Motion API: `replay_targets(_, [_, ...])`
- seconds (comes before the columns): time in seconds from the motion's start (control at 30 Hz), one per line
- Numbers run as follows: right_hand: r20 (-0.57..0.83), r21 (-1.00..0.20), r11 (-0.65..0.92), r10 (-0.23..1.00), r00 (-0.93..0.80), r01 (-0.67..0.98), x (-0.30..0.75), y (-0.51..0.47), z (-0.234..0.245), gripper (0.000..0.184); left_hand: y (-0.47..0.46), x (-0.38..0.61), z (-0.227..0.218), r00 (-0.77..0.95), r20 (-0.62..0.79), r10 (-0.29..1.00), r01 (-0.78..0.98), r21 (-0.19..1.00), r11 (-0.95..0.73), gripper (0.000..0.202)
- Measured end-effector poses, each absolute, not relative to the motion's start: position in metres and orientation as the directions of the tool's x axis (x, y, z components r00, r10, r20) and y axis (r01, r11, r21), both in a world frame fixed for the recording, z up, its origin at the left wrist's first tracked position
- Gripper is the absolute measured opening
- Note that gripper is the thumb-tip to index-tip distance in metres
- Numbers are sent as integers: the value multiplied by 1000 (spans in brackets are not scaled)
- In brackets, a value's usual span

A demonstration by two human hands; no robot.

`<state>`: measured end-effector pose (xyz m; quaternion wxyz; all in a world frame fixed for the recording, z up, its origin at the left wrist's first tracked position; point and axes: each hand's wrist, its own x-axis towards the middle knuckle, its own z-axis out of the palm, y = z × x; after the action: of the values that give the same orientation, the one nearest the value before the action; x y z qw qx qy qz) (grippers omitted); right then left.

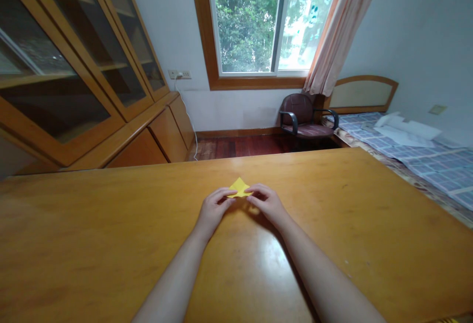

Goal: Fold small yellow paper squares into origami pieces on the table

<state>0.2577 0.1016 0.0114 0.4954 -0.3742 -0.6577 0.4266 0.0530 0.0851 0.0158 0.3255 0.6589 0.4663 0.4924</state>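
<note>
A wide wooden desk (369,224) is stretching across the near view, its top shining. At the left a glass-fronted cabinet (74,66) is standing along the wall, a wall socket (180,74) showing just beyond it. A pink curtain (340,32) is hanging right of the far window (258,17). A dark armchair (305,118) is sitting below, beside a bed (436,165) carrying white bedding (406,133)

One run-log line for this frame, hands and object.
left hand: pinching small folded yellow paper | right hand: pinching same paper | surface below: glossy wooden table
</note>
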Motion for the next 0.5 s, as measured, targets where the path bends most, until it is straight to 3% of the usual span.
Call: replay_targets(0.5, [334,-938,347,915,-227,20,257,105,9,14,84,52,18,53,355,933,274,894,-355,15])
